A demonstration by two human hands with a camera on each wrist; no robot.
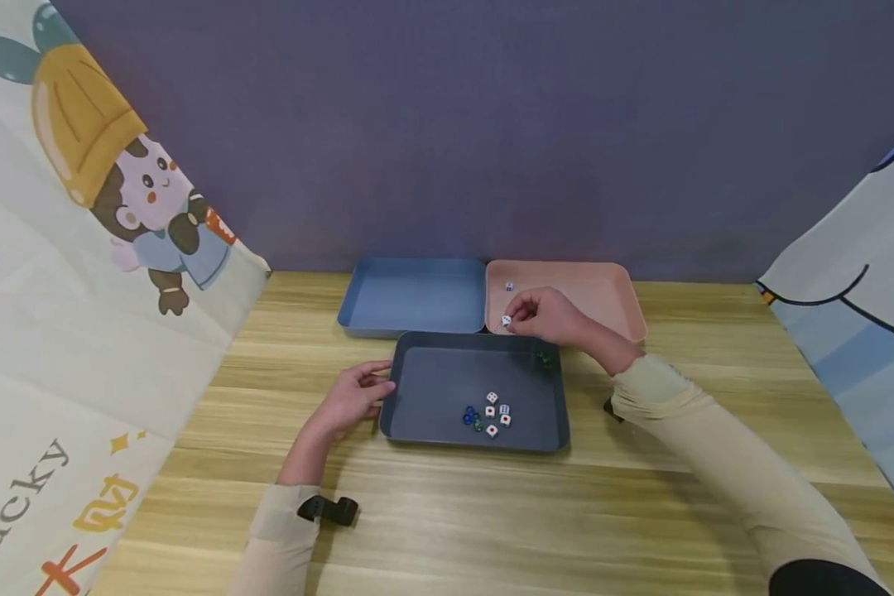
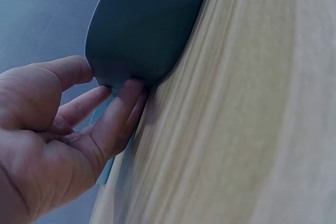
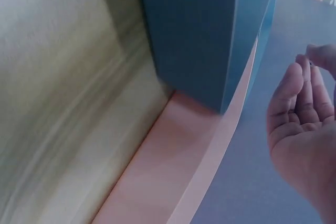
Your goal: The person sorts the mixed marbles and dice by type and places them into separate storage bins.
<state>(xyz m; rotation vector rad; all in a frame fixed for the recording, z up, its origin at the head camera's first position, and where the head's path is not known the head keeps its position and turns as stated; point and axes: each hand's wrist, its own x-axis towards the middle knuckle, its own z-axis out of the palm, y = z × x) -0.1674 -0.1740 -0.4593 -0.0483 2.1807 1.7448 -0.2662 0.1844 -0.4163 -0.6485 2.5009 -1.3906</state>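
Above the front left part of the pink tray (image 1: pixel 603 290), my right hand (image 1: pixel 547 317) pinches a white die (image 1: pixel 506 320) at its fingertips. In the right wrist view, thumb and fingers (image 3: pixel 294 80) come together, mostly hiding what they hold. Another white die (image 1: pixel 509 286) lies farther back in the pink tray. My left hand (image 1: pixel 348 399) rests its fingertips against the left outer wall of the dark gray tray (image 1: pixel 432 372). In that tray are several white dice (image 1: pixel 490 411), small blue dice (image 1: pixel 468 415) and a green one (image 1: pixel 478 425). More green pieces (image 1: pixel 545 359) sit in its far right corner.
A blue tray (image 1: pixel 417 298) stands left of the pink one, behind the gray tray. All three are on a wooden table (image 1: pixel 447 521) against a dark bluish backdrop (image 1: pixel 447 124). Printed cloths hang on both sides.
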